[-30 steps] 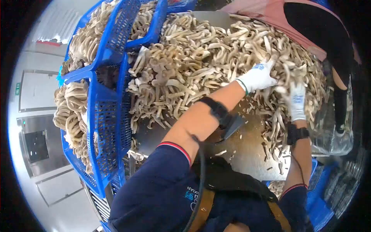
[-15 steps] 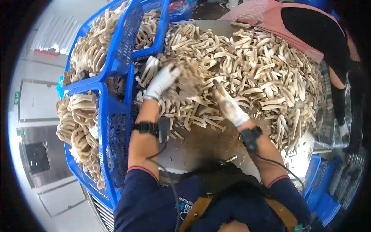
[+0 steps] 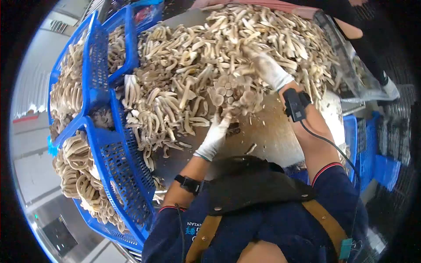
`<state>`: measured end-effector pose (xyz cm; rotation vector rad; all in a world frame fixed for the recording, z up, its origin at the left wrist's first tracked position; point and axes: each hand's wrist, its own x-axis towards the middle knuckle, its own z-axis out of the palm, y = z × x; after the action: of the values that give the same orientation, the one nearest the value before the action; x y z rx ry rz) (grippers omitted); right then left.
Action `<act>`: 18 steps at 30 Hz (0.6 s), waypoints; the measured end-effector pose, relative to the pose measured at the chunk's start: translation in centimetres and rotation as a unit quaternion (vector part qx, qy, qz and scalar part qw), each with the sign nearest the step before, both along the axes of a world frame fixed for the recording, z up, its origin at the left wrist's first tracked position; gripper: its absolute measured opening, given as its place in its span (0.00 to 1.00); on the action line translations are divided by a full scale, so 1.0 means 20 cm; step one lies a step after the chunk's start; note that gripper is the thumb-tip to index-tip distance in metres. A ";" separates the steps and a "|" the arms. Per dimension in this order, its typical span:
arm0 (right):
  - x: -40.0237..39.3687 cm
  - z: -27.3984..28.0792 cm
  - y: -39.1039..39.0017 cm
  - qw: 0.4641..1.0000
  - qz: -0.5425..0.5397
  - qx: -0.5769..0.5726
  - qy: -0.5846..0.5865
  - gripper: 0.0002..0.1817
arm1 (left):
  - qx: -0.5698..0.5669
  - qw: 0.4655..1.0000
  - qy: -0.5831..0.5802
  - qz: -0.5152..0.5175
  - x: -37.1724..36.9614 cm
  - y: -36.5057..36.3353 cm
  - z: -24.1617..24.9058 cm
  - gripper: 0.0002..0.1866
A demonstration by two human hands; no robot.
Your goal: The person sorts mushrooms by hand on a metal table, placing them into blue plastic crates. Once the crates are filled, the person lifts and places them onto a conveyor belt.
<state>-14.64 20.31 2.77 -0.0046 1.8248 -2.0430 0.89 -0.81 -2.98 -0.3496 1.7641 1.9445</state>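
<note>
My left hand [image 3: 215, 136], in a white glove, has its fingers closed on the near edge of a cluster of round-capped mushrooms [image 3: 230, 92]. The cluster rests near the middle of the metal table [image 3: 272, 136]. My right hand [image 3: 271, 72], also gloved, reaches into the large heap of loose mushrooms [image 3: 280, 37] to the right of the cluster. Its fingertips are blurred against the mushrooms, so whether they hold any cannot be made out. More loose mushrooms [image 3: 160, 114] lie to the left of the cluster.
Blue baskets [image 3: 131, 151] filled with mushrooms line the left side. Another person's gloved hand [image 3: 390, 89] shows at the far right, near clear plastic bags [image 3: 351, 74]. Blue crates [image 3: 368, 140] stand at the right below the table.
My left hand has moved right and nearer my body, onto the cluster. My right hand has gone farther into the heap. The view has shifted, and more mushrooms show at the left.
</note>
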 end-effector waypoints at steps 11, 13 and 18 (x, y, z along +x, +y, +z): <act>0.56 -0.79 0.14 0.935 -0.129 0.240 0.227 0.66 | -0.202 0.935 0.191 -0.221 -0.68 0.09 -0.24 0.49; 0.35 -0.63 0.07 0.982 -0.135 0.082 0.101 0.62 | -0.061 0.957 0.166 -0.232 -0.80 0.17 -0.17 0.45; 0.36 -0.09 0.34 0.949 -0.185 0.010 0.255 0.62 | 0.053 0.976 0.194 -0.081 -0.59 0.19 0.74 0.36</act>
<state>-7.48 27.17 0.90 -0.2226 2.2961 -2.4510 -11.00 2.97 11.88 0.2218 1.8398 2.0786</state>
